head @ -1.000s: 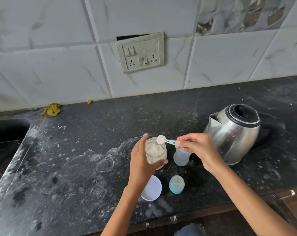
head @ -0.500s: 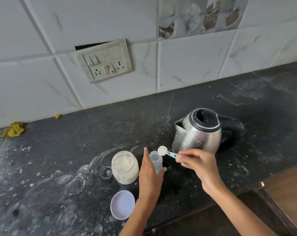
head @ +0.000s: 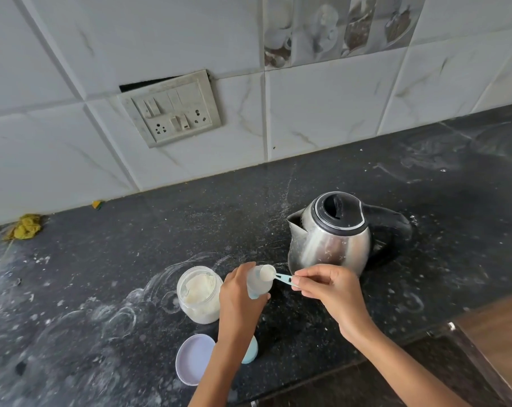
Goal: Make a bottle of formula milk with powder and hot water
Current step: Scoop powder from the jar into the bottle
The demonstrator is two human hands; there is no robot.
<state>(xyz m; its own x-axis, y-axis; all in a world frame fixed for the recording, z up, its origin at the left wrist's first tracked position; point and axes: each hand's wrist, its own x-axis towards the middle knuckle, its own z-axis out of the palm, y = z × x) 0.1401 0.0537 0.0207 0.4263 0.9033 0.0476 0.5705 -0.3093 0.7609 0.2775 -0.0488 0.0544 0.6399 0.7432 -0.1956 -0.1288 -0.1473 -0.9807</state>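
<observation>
My left hand (head: 239, 301) grips a small clear baby bottle (head: 259, 282) standing on the black counter. My right hand (head: 328, 292) pinches the handle of a light blue scoop (head: 275, 276); its bowl, heaped with white powder, sits right over the bottle's open mouth. To the left of the bottle stands an open glass jar (head: 200, 293) of white formula powder. A steel kettle (head: 331, 233) with a black lid and handle stands just behind my right hand.
The jar's white lid (head: 194, 358) lies near the counter's (head: 131, 245) front edge, with a light blue bottle cap (head: 251, 352) partly hidden behind my left forearm. White powder smears the counter. A switch-and-socket plate (head: 171, 108) hangs on the tiled wall. A yellow rag (head: 25, 227) lies far left.
My left hand left the powder jar and took hold of the bottle. My right hand carried the heaped scoop from over the jar to over the bottle's mouth.
</observation>
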